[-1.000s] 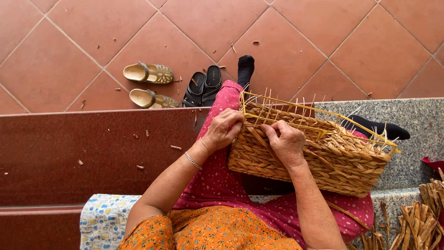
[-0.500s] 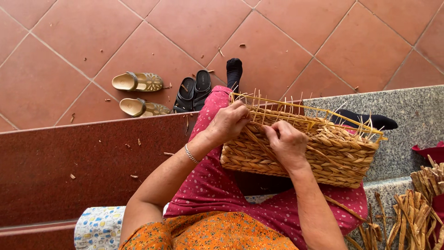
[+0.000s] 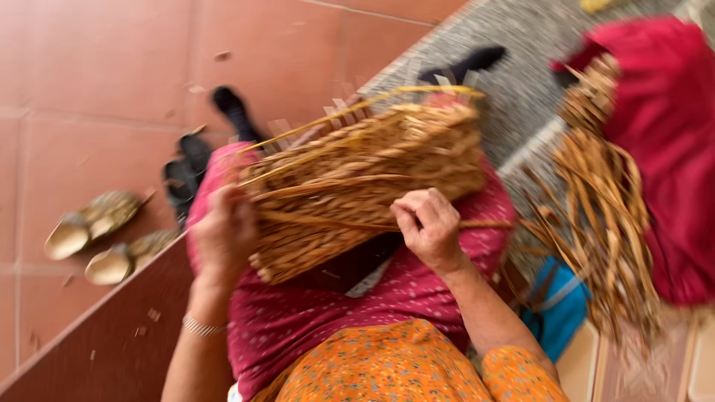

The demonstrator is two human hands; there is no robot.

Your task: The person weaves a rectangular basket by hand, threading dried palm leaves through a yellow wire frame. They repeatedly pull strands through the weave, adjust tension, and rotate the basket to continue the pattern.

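Observation:
A half-woven straw basket [image 3: 357,179] lies tilted on my lap, over red dotted trousers [image 3: 298,320]. My left hand [image 3: 223,234] grips the basket's near left edge; a silver bangle sits on that wrist. My right hand [image 3: 428,227] is closed around a thin straw strand [image 3: 484,223] that runs across the basket's lower side. Loose upright stakes stick out of the basket's rim. The picture is blurred by motion.
A bundle of dry straw strips [image 3: 603,208] lies at my right beside a red cloth [image 3: 670,149]. Golden sandals [image 3: 97,238] and black sandals [image 3: 182,175] rest on the terracotta tile floor [image 3: 89,97]. A grey stone step [image 3: 521,45] runs under my feet.
The view has swung and rolled to the right, bringing the straw bundle and red cloth into sight. The basket now sits tilted, and my right hand has shifted from its rim to a strand lower down.

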